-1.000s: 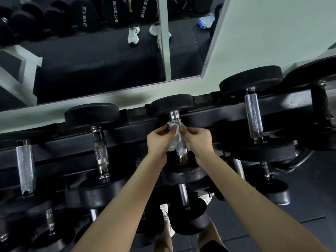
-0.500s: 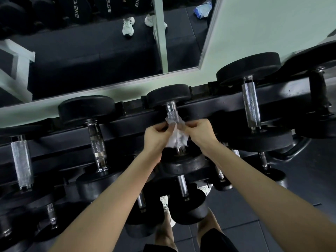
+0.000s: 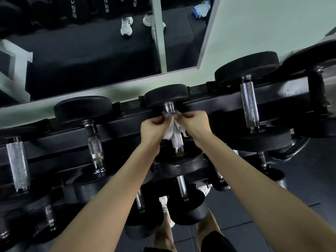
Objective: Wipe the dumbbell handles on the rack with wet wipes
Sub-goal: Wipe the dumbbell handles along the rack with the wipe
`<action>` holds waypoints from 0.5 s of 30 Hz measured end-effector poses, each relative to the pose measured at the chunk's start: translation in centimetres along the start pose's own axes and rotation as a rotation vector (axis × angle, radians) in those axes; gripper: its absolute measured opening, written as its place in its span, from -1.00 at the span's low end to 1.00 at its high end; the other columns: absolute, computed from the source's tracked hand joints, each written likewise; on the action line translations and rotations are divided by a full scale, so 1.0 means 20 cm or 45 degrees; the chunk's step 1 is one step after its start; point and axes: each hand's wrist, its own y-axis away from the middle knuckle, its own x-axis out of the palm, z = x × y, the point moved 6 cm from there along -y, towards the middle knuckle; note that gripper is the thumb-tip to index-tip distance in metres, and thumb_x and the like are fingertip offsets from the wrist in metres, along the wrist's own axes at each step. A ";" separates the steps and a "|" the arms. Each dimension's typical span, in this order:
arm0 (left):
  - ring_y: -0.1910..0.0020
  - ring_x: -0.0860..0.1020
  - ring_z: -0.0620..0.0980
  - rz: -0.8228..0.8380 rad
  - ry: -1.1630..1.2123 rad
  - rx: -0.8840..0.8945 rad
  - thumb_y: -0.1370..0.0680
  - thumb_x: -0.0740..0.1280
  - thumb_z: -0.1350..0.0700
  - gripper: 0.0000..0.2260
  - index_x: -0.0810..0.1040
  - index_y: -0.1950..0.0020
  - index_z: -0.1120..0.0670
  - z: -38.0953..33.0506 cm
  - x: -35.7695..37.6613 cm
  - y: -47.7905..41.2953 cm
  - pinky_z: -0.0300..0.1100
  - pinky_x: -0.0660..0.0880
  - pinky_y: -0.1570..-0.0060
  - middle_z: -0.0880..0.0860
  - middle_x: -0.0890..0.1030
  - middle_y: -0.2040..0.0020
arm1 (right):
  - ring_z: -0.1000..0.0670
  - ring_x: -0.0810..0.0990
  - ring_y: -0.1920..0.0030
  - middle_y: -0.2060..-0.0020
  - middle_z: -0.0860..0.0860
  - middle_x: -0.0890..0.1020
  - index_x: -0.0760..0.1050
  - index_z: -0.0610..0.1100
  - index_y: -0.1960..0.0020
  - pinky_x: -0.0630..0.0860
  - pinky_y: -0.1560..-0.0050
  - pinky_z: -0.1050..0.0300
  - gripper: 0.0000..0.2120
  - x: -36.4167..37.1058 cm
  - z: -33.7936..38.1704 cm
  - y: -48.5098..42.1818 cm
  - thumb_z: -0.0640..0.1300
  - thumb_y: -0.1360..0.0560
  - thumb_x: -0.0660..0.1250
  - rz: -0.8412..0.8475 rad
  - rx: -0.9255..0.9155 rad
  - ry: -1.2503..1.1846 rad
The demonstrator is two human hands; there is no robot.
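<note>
A black dumbbell rack [image 3: 127, 122] holds a row of black dumbbells with chrome knurled handles. My left hand [image 3: 154, 130] and my right hand [image 3: 196, 126] both pinch a crumpled white wet wipe [image 3: 171, 130] wrapped around the upper part of the middle dumbbell's handle [image 3: 177, 140]. The hands sit on either side of that handle, just below its far weight head [image 3: 167, 96]. The lower knurled part of the handle shows bare beneath the wipe.
Other handles lie left [image 3: 94, 144], far left [image 3: 17, 164] and right [image 3: 249, 104] on the top tier. A lower tier holds smaller dumbbells [image 3: 181, 188]. A wall mirror [image 3: 91, 51] stands behind the rack. My legs and shoes are below, on dark floor mats.
Both hands and the wipe have slid up the handle toward the far weight head, uncovering more of the knurled lower part. The view has shifted slightly.
</note>
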 end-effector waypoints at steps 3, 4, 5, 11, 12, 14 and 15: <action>0.27 0.59 -0.25 -0.006 -0.055 0.027 -0.47 0.43 0.09 -0.79 0.64 -0.04 0.17 -0.03 0.00 -0.03 -0.50 0.50 0.29 -0.05 0.65 0.21 | -0.01 0.56 0.33 0.36 -0.16 0.64 0.65 -0.22 0.25 0.48 0.28 0.12 -0.81 0.01 0.03 -0.02 -0.11 -0.45 0.43 0.014 -0.030 0.000; 0.24 0.62 -0.20 0.010 -0.099 0.028 -0.48 0.41 0.05 -0.81 0.66 -0.01 0.14 -0.02 0.00 -0.02 -0.46 0.53 0.24 -0.04 0.67 0.20 | 0.02 0.60 0.32 0.34 -0.13 0.67 0.66 -0.19 0.23 0.51 0.25 0.17 -0.83 0.00 0.02 -0.01 -0.10 -0.46 0.42 0.044 -0.035 0.022; 0.23 0.64 -0.17 0.034 -0.139 0.029 -0.48 0.41 0.03 -0.81 0.67 0.02 0.13 0.00 -0.01 0.00 -0.42 0.54 0.21 -0.02 0.69 0.19 | 0.05 0.62 0.32 0.33 -0.10 0.69 0.66 -0.16 0.24 0.53 0.26 0.21 -0.83 -0.01 -0.01 0.01 -0.09 -0.46 0.42 0.078 -0.048 0.060; 0.15 0.63 -0.21 0.294 -0.411 0.079 -0.45 0.44 0.05 -0.76 0.64 -0.09 0.08 0.21 -0.04 0.13 -0.26 0.55 -0.01 -0.05 0.69 0.10 | 0.15 0.40 0.50 0.54 -0.05 0.59 0.68 -0.17 0.30 0.31 0.41 0.23 -0.77 -0.08 -0.19 0.12 -0.02 -0.43 0.45 0.333 -0.094 0.511; 0.11 0.63 -0.19 0.326 -0.497 0.101 -0.45 0.45 0.03 -0.76 0.65 -0.09 0.05 0.22 -0.04 0.14 -0.19 0.55 -0.06 -0.06 0.70 0.10 | 0.19 0.35 0.53 0.57 0.01 0.53 0.68 -0.17 0.26 0.28 0.43 0.27 -0.78 -0.08 -0.19 0.13 -0.03 -0.42 0.45 0.364 -0.106 0.588; 0.09 0.63 -0.16 0.384 -0.683 0.154 -0.42 0.46 0.01 -0.76 0.65 -0.07 0.02 0.20 -0.04 0.12 -0.12 0.55 -0.07 -0.08 0.69 0.12 | 0.15 0.27 0.52 0.57 0.02 0.40 0.66 -0.22 0.29 0.22 0.45 0.25 -0.75 -0.08 -0.17 0.12 -0.04 -0.41 0.47 0.427 -0.128 0.721; 0.08 0.63 -0.15 0.413 -0.778 0.170 -0.40 0.48 0.00 -0.75 0.65 -0.05 0.02 0.18 -0.03 0.11 -0.10 0.56 -0.06 -0.07 0.69 0.12 | 0.10 0.24 0.48 0.56 0.00 0.33 0.60 -0.28 0.35 0.19 0.45 0.22 -0.69 -0.08 -0.15 0.12 -0.05 -0.41 0.47 0.469 -0.132 0.766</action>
